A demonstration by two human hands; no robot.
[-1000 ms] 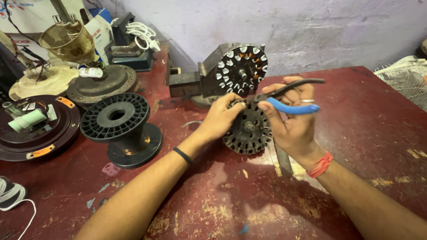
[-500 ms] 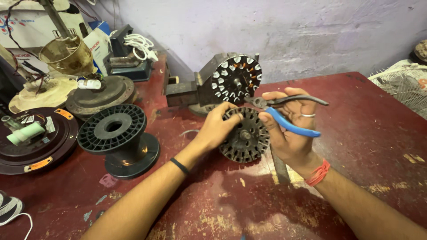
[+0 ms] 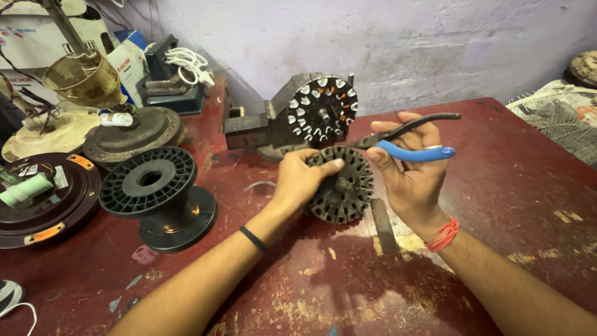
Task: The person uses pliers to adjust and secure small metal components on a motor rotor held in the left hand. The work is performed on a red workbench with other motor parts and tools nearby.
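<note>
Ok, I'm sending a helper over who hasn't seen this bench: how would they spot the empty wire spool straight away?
Start at the red workbench, on its left half. Left of the person's left hand and the toothed dark stator it holds stands the black plastic spool. Unlike the flat round fan housings behind it, it has two ribbed discs on a hollow core.

— Where does the slotted stator core [image 3: 341, 185] sit?

— On the table [image 3: 510, 186] near its middle, between the left hand [image 3: 300, 180] and the right hand [image 3: 410, 177]. The pliers [image 3: 407, 140] are in the right hand, above the core.

— And behind it?

— A wound stator [image 3: 321, 111], up on the vise [image 3: 252, 127] by the wall.

— To the left?

— An empty wire spool [image 3: 155, 193], with a round motor cover [image 3: 43, 199] further left and another housing [image 3: 134, 134] behind the spool.
</note>
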